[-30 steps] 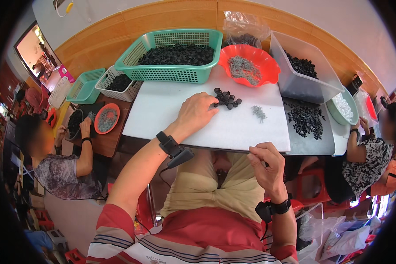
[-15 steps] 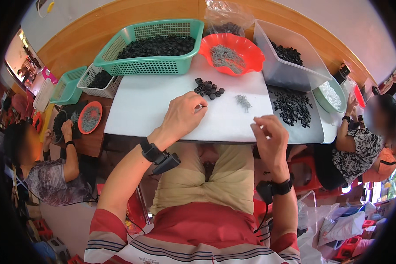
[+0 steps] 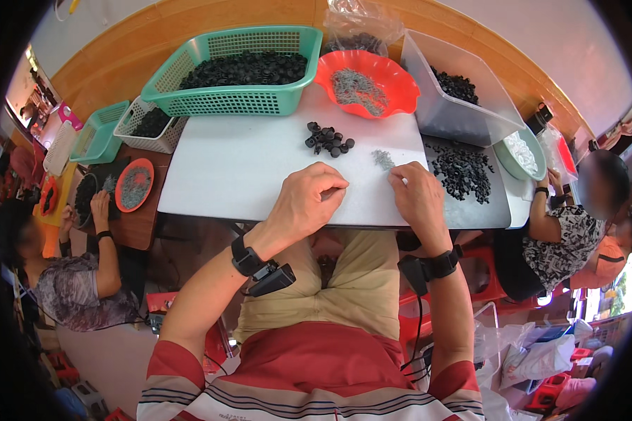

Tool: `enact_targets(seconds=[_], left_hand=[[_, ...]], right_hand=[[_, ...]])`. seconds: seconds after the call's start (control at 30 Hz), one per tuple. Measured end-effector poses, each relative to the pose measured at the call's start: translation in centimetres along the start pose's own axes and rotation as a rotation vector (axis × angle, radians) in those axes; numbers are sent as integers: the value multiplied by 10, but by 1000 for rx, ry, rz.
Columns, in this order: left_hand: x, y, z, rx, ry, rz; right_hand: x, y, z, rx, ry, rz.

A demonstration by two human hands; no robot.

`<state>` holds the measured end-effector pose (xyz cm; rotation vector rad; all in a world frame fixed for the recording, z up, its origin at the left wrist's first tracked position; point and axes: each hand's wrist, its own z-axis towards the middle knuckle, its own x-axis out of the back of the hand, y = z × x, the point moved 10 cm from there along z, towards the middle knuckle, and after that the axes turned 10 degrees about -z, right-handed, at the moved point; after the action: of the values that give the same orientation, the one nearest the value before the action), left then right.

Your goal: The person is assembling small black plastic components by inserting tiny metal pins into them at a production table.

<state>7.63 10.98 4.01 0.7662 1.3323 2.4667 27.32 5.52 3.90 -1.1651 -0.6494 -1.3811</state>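
Observation:
My left hand [image 3: 307, 202] rests on the white table [image 3: 225, 172] near its front edge. Its fingers are curled into a loose fist, and what is inside is hidden. A small heap of black round parts [image 3: 328, 138] lies a little beyond it. My right hand [image 3: 418, 198] lies beside it at the table's right edge, fingertips pinched together with a small pale bit showing between them. A little pile of grey metal pieces [image 3: 383, 159] sits just ahead of that hand. Both wrists wear black bands.
At the back stand a green basket [image 3: 189, 104] of black parts, a red bowl [image 3: 400, 90] of grey pieces and a clear bin [image 3: 456, 116] of black parts. More black parts [image 3: 462, 170] lie on a grey tray on the right. Other people sit at the left [image 3: 77, 288] and right [image 3: 562, 231].
My left hand has drawn back from the heap of black parts toward the table's front edge and curled shut. My right hand has come up from my lap onto the table.

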Motion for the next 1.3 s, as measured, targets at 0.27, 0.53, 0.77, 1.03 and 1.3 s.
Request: enact_targets(seconds=[0.27, 0.53, 0.77, 1.03, 1.3], left_hand=[[-3, -3, -1, 67, -9, -104], [-5, -6, -2, 111, -25, -165], [-12, -9, -2, 173, -38, -269], [-33, -21, -3, 439, -134, -584], [-40, -16, -10, 513, -191, -763]], right_hand=[[0, -2, 5, -46, -1, -37], [-3, 4, 11, -48, 6, -2], [17, -1, 0, -51, 42, 201], [44, -51, -29, 160, 74, 477], [48, -64, -40, 298, 85, 527]])
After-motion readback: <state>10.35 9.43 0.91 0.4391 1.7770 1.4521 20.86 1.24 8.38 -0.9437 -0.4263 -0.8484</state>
